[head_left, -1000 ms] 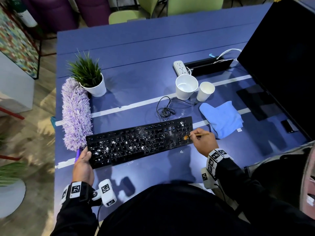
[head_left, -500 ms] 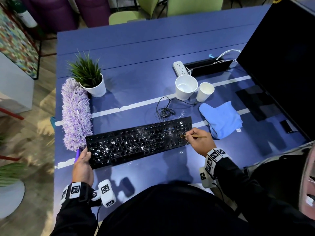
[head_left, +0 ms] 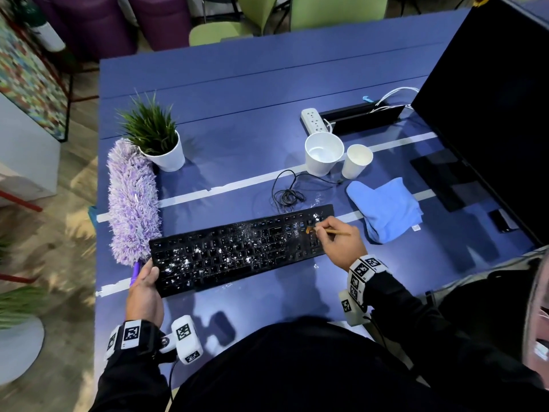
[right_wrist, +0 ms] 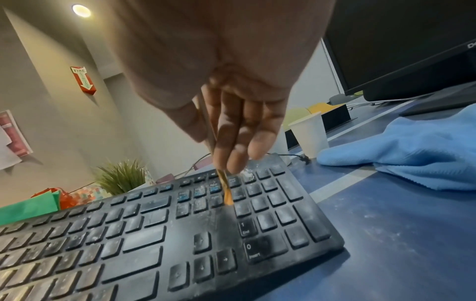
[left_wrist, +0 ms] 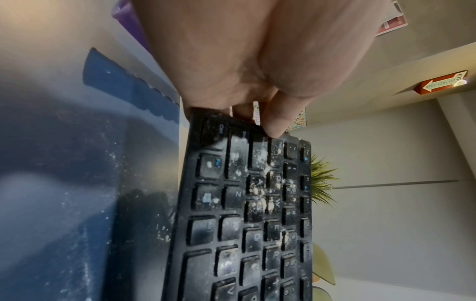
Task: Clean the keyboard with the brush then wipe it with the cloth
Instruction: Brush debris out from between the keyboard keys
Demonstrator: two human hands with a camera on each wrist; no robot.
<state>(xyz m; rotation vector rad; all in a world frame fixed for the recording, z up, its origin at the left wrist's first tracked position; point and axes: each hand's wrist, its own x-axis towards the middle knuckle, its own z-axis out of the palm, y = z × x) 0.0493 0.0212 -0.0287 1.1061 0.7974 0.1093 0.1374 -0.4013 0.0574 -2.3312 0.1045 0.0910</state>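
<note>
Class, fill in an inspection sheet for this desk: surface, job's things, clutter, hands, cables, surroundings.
Surface: blue table, white crumbs near the keyboard.
Job's things: keyboard speckled white; brush tip on its right end; blue cloth beside it.
Clutter: purple duster, potted plant, two white cups, power strip.
Hands: left hand grips the keyboard's left end; right hand pinches the brush.
Cables: coiled black cable.
Surroundings: monitor, chairs.

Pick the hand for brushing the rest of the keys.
Right. The right hand already pinches the brush, bristles on the keyboard. The left hand grips its left end, steadying it.
</note>
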